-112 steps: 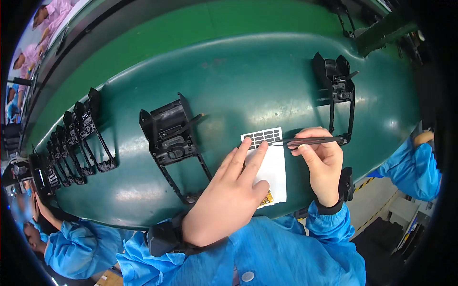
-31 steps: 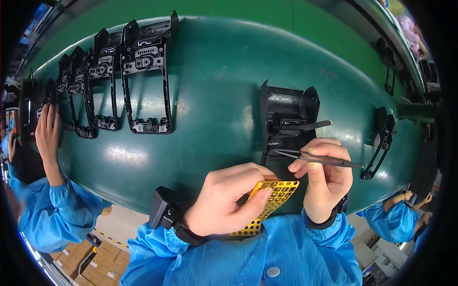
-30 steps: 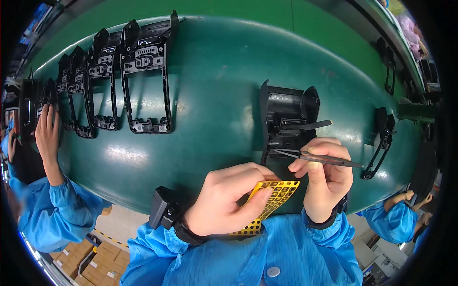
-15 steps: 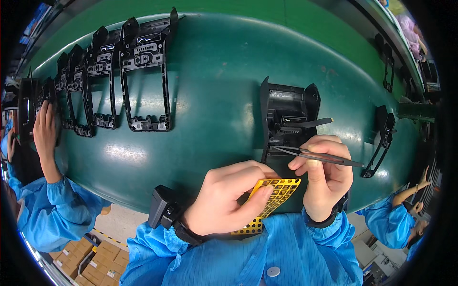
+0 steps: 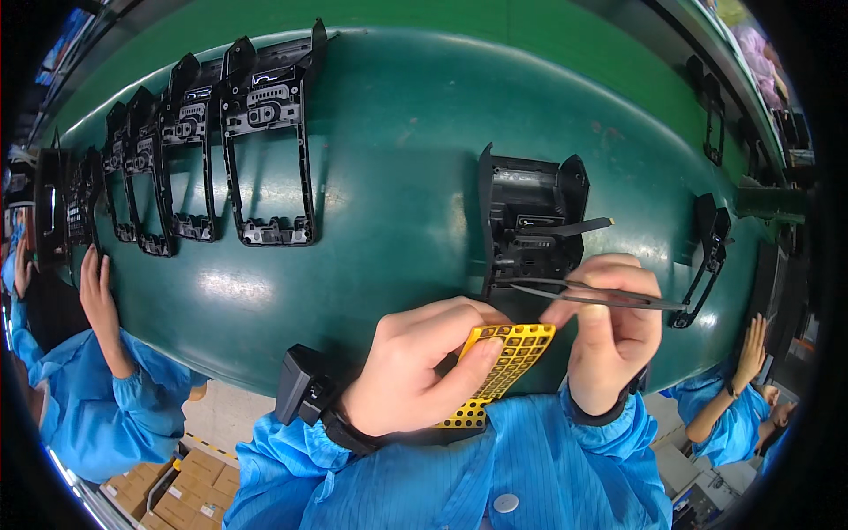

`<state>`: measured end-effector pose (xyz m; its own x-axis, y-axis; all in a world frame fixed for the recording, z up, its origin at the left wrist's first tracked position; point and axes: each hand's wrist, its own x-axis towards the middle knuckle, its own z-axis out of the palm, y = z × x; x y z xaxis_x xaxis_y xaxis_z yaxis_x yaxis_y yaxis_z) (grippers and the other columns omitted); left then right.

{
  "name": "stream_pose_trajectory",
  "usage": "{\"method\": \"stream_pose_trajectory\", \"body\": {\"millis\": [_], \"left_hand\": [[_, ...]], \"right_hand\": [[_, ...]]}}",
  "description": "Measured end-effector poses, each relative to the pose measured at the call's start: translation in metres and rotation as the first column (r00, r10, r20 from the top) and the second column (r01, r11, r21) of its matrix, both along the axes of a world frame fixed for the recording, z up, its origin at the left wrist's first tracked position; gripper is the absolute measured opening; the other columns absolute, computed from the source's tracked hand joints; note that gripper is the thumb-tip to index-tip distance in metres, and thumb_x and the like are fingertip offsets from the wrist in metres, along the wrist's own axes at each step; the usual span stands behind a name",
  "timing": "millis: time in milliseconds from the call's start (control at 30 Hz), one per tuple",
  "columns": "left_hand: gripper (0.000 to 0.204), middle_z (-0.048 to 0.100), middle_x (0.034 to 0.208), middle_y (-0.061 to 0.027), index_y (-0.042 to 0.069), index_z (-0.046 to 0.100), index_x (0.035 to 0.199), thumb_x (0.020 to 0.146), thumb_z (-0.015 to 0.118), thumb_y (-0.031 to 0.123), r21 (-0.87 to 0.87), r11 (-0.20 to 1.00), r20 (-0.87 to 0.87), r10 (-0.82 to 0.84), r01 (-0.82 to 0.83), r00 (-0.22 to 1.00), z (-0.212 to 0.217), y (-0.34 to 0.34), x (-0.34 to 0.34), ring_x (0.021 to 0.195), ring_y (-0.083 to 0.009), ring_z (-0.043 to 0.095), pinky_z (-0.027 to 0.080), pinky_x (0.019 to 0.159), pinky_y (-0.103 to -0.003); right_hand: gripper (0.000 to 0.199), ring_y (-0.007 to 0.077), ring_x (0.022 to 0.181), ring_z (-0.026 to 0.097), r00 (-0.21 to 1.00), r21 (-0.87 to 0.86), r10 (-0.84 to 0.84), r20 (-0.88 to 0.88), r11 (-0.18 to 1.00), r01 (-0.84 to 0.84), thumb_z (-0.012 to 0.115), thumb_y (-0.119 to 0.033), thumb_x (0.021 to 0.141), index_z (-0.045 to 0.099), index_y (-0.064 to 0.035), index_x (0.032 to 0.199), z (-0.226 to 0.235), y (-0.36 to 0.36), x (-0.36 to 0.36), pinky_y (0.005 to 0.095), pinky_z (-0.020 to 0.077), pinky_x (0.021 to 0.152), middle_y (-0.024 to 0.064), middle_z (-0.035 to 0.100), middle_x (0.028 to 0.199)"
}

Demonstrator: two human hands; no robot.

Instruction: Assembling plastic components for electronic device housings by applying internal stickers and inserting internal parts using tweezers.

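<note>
My left hand [image 5: 424, 367] is closed on a yellow sheet [image 5: 511, 364] patterned with rows of small black pieces and holes, the thumb lying over its face. In my right hand [image 5: 611, 331] is a pair of dark tweezers [image 5: 609, 298], pinched between thumb and fingers with the tips pointing left. The tips hover at the near edge of a black plastic housing [image 5: 535, 199]; whether they touch it or hold anything I cannot tell. A dark strip with a gold end [image 5: 579, 227] sticks out to the right across that housing. My right fingers hide its near right part.
Several black plastic frames [image 5: 265, 115] stand in a row on the green table [image 5: 389, 194] at the left. Another black frame [image 5: 704, 261] lies at the right. Co-workers in blue sleeves sit on both sides; one hand [image 5: 99, 296] rests at the left edge. Cardboard boxes [image 5: 194, 486] are below.
My right hand and the tweezers have shifted slightly right and down. The yellow sheet has tilted a little. The left co-worker's hand has drawn back from the black parts; the right co-worker's hand has moved.
</note>
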<state>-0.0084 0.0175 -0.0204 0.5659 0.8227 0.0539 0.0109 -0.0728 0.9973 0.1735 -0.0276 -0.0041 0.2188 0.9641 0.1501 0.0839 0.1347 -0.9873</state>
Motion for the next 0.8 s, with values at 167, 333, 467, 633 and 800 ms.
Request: {"method": "stream_pose_trajectory", "body": {"millis": [167, 333, 467, 633, 800], "left_hand": [[0.011, 0.065, 0.082, -0.0162, -0.005, 0.063, 0.091, 0.087, 0.059, 0.004, -0.06, 0.998, -0.027, 0.01, -0.011, 1.0, 0.003, 0.0001, -0.0009, 0.066, -0.0242, 0.064, 0.049, 0.058, -0.03], [0.012, 0.066, 0.082, -0.0156, -0.005, 0.064, 0.092, 0.087, 0.06, 0.005, -0.043, 0.999, -0.004, 0.022, -0.022, 1.0, 0.0015, -0.0007, -0.0002, 0.065, -0.0226, 0.063, 0.048, 0.058, -0.029], [0.012, 0.066, 0.082, -0.0153, -0.005, 0.064, 0.092, 0.087, 0.06, 0.005, -0.05, 0.999, -0.017, 0.013, -0.014, 1.0, 0.0024, -0.0002, -0.0004, 0.064, -0.0222, 0.063, 0.049, 0.058, -0.029], [0.012, 0.066, 0.082, -0.0154, -0.005, 0.064, 0.092, 0.087, 0.06, 0.005, -0.043, 0.999, -0.008, 0.018, -0.018, 1.0, 0.0018, 0.0003, 0.0003, 0.065, -0.0228, 0.063, 0.049, 0.058, -0.03], [0.012, 0.066, 0.082, -0.0155, -0.005, 0.064, 0.092, 0.088, 0.06, 0.005, -0.033, 0.999, -0.005, 0.02, -0.02, 1.0, 0.0, -0.0005, 0.001, 0.066, -0.0235, 0.064, 0.049, 0.058, -0.03]], "right_hand": [[0.02, 0.0146, 0.065, 0.061, 0.984, 0.007, 0.009, -0.177, 1.0, -0.008, 0.055, -0.002, 0.089, 0.05, 0.0061, 0.106, 0.0103, -0.0089, 0.0057, 0.0234, 0.0513, 0.061, 0.0204, 0.054, 0.1], [0.019, 0.0158, 0.067, 0.062, 0.971, -0.048, 0.018, -0.239, 0.998, -0.031, 0.055, -0.002, 0.09, 0.05, 0.0063, 0.106, 0.0106, -0.0087, 0.0015, 0.0241, 0.0523, 0.061, 0.0197, 0.055, 0.099], [0.019, 0.018, 0.071, 0.064, 0.958, -0.063, 0.003, -0.286, 0.998, -0.022, 0.057, -0.002, 0.091, 0.05, 0.0057, 0.107, 0.0094, -0.0076, -0.0002, 0.0266, 0.0544, 0.065, 0.0182, 0.054, 0.099], [0.02, 0.0186, 0.072, 0.064, 0.954, -0.064, 0.008, -0.299, 0.998, -0.028, 0.059, -0.004, 0.091, 0.05, 0.0054, 0.107, 0.0081, -0.0073, -0.0001, 0.0273, 0.0549, 0.066, 0.0177, 0.054, 0.1], [0.018, 0.0189, 0.07, 0.064, 0.955, -0.056, 0.012, -0.298, 0.998, -0.03, 0.058, -0.005, 0.091, 0.051, 0.005, 0.104, 0.0099, -0.0068, 0.0009, 0.027, 0.0547, 0.064, 0.0175, 0.055, 0.097]]}}
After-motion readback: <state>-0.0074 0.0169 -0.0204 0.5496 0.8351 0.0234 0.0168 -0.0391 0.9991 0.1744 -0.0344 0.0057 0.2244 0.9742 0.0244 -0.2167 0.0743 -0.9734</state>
